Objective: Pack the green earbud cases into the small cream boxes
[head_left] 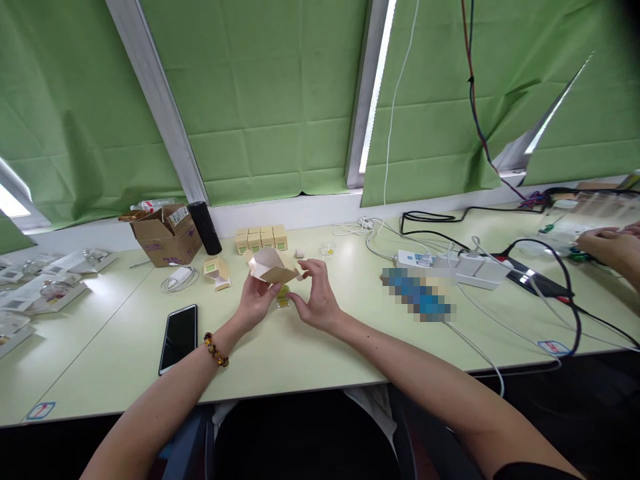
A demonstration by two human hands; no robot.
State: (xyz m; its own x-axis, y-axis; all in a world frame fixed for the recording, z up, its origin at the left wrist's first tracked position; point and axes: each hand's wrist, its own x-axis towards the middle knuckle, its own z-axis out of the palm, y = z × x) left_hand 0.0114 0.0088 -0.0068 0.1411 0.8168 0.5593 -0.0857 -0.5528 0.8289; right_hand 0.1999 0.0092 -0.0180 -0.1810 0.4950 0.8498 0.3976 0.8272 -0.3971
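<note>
My left hand (pixel 255 303) is closed around a small cream cardboard box (pixel 270 265), tilted with its flaps open. At the box's right side, the fingers of my right hand (pixel 320 300) are bent against a flap. The right thumb points down and away from those fingers, beside a small clear glass jar (pixel 283 297) with something yellow-green in it. The jar stands on the table under the box and is partly hidden by my left hand.
Several closed cream boxes (pixel 262 239) stand at the back, near a small white cap (pixel 300 253). An opened box (pixel 217 273), a phone (pixel 179 339) and a carton (pixel 167 237) are left. Right are a power strip (pixel 455 265), cables and another person's hand (pixel 613 243).
</note>
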